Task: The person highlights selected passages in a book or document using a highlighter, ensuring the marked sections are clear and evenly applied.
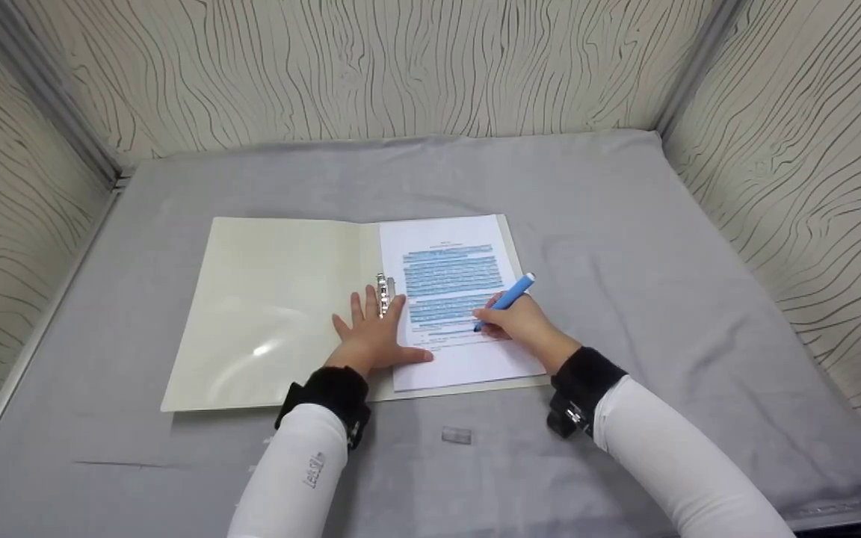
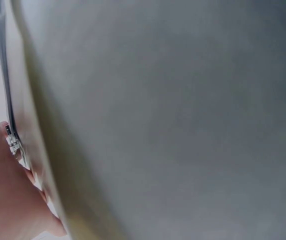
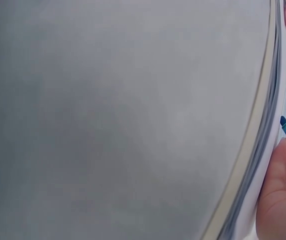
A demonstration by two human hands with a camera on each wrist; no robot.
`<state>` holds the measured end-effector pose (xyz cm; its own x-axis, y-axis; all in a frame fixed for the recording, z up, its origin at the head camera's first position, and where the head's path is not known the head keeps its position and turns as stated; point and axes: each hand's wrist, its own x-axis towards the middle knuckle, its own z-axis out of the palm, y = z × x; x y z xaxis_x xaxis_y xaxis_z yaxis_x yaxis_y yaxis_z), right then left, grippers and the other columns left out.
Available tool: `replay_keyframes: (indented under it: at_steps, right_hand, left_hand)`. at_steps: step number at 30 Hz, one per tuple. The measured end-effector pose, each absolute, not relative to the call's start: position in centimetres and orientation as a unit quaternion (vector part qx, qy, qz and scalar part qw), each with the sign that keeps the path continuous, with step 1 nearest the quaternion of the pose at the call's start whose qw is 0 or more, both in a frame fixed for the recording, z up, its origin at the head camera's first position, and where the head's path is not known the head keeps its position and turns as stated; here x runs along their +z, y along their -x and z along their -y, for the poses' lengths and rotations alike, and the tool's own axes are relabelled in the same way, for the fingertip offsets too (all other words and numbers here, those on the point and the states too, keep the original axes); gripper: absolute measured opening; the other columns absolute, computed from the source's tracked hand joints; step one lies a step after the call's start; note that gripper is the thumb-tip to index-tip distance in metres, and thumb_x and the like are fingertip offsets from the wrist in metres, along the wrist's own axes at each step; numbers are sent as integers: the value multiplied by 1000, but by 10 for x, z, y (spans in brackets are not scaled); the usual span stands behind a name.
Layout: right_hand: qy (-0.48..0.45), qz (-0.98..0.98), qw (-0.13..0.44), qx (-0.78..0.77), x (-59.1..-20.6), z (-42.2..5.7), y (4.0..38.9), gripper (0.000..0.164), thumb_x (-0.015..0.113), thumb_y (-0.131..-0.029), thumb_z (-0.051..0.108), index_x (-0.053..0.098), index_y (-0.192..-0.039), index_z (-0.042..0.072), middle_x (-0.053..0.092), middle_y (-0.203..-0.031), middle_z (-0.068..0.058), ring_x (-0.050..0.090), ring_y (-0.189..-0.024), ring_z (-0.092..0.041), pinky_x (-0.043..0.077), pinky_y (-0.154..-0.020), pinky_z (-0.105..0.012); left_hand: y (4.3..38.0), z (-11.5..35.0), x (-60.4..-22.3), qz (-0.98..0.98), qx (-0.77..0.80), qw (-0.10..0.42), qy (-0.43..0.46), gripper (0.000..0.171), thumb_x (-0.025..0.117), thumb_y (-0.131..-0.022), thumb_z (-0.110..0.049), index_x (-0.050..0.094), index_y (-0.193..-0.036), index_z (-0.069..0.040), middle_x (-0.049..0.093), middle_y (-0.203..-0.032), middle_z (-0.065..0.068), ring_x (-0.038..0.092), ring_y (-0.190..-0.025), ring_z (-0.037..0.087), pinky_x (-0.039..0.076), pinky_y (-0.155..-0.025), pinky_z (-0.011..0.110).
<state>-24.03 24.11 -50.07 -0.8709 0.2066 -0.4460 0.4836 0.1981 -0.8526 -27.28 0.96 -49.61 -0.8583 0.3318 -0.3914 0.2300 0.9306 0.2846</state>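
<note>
A cream folder (image 1: 281, 299) lies spread out on the grey cloth, with a stack of printed paper (image 1: 468, 366) on its right side. Blue marker strokes cover most of the text lines on the top sheet. My right hand (image 1: 524, 325) pinches a blue highlighter (image 1: 514, 291), its dark tip at a line low in the text; that tip also shows in the right wrist view. With fingers spread, my left hand (image 1: 374, 340) rests across the folder's middle, the thumb on the sheet's left margin. Beside its fingers sits the metal clip (image 1: 383, 291). The left wrist view catches this hand at its left edge.
Grey cloth (image 1: 625, 224) covers the table, with wrinkles on the right. A small dark grey patch (image 1: 457, 435) lies in front of the folder. Pale panels (image 1: 371, 67) with a wood-grain line pattern stand behind and at both sides.
</note>
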Motion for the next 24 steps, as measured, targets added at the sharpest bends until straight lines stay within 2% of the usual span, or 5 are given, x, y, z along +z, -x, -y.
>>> replay_keyframes:
  at_steps: [24]
  right_hand:
    - [-237, -763, 115, -590, -500, -252, 237, 24, 71, -83, 14, 53, -93, 0, 61, -79, -9, 63, -62, -11, 53, -61, -23]
  left_hand:
    - [272, -10, -497, -958, 115, 220, -147, 110, 65, -62, -75, 17, -150, -28, -9, -154, 20, -13, -138, 40, -2, -100, 68]
